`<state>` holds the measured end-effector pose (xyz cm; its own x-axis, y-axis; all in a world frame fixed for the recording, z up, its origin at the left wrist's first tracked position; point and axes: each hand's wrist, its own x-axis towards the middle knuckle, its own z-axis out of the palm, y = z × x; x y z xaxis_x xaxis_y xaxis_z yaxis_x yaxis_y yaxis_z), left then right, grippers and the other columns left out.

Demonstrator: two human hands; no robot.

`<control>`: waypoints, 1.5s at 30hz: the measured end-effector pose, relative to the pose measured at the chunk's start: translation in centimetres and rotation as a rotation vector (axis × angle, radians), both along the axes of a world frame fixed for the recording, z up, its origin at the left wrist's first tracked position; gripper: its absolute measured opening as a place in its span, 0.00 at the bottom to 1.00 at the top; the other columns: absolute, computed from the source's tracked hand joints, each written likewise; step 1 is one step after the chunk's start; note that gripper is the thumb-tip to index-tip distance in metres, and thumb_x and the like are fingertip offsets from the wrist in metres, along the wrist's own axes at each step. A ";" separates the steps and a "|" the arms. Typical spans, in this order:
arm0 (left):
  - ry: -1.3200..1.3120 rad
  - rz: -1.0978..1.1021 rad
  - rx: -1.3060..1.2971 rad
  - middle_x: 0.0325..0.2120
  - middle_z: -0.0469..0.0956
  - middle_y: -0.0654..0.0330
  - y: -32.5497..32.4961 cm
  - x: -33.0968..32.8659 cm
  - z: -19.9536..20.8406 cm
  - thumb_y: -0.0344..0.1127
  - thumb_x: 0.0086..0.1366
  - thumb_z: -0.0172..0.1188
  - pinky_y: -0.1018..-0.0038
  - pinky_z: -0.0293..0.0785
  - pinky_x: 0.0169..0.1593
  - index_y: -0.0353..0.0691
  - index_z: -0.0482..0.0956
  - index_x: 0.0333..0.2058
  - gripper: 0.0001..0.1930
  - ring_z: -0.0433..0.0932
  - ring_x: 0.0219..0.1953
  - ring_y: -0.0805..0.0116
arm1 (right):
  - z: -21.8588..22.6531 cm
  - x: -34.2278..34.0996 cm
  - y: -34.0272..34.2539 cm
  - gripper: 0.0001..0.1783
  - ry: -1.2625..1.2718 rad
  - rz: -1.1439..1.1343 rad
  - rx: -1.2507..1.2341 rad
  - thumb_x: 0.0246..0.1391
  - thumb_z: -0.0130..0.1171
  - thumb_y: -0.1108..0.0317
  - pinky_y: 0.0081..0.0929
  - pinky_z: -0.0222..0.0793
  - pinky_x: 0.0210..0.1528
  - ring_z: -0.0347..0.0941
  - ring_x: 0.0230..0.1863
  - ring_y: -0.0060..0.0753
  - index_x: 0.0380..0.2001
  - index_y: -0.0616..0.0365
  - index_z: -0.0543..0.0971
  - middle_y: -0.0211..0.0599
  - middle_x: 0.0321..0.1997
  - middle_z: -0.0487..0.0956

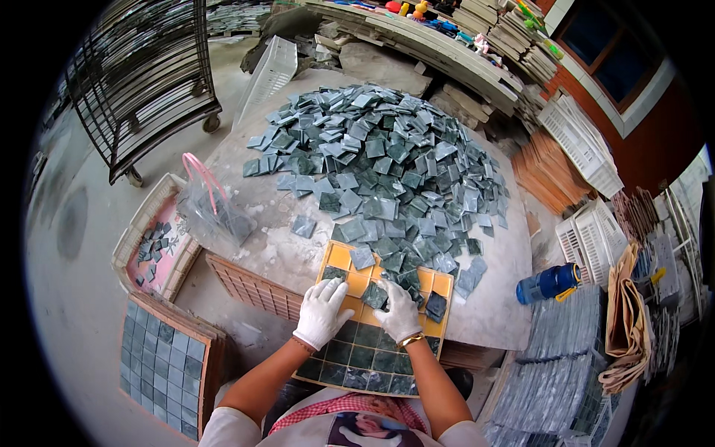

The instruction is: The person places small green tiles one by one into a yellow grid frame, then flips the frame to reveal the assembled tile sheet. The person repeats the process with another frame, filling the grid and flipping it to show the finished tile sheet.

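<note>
A yellow grid tray [339, 255] lies before me, its near rows filled with dark green square stone tiles [363, 357]. My left hand [320, 311], in a white glove, rests over the tray's left side with fingers stretched out. Its fingertips are close to a green tile [335, 273] in the far left part. Also gloved in white, my right hand [400, 313] pinches a dark green tile [375, 296] above the middle of the tray. Loose tiles lie on the far part of the tray, among them a pale one [363, 258] and a dark one [436, 305].
A big heap of loose stone tiles [387, 156] covers the table [268, 216] beyond the tray. At left are a plastic bag with pink handles [216, 208], a white crate [134, 238] and a filled tile panel [160, 357]. A blue bottle [547, 284] stands right, by stacked tile sheets [551, 387].
</note>
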<state>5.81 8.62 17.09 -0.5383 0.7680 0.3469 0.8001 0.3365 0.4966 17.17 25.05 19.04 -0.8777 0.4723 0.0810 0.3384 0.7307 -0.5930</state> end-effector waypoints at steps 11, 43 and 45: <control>-1.456 -0.046 0.316 0.33 0.75 0.61 1.5 0.7 0.1 0.26 0.64 0.46 0.82 0.73 0.31 0.33 0.67 0.53 0.18 0.75 0.28 0.78 | 3.2 1.4 -1.1 0.38 0.053 0.064 0.021 0.40 0.69 0.59 0.35 0.66 0.55 0.67 0.56 0.45 0.54 0.58 0.67 0.45 0.59 0.66; -0.177 -0.009 -0.233 0.44 0.66 0.51 0.0 0.1 1.2 0.35 0.47 0.67 0.60 0.71 0.45 0.42 0.69 0.50 0.29 0.70 0.46 0.49 | 0.7 1.9 0.7 0.23 -0.069 0.131 -0.059 0.46 0.62 0.65 0.34 0.70 0.46 0.73 0.44 0.47 0.46 0.61 0.74 0.47 0.46 0.73; -0.138 -0.054 -0.267 0.43 0.67 0.53 -0.5 -1.0 0.9 0.38 0.46 0.68 0.61 0.71 0.45 0.41 0.70 0.49 0.30 0.70 0.45 0.50 | 1.3 3.0 1.4 0.22 -0.017 -0.024 -0.189 0.46 0.62 0.65 0.33 0.70 0.45 0.74 0.42 0.46 0.45 0.62 0.75 0.47 0.46 0.74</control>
<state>4.85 8.08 18.02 -0.5224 0.8509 0.0555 0.7516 0.4288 0.5012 20.20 26.40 20.30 -0.8663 0.4989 -0.0262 0.3660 0.5981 -0.7130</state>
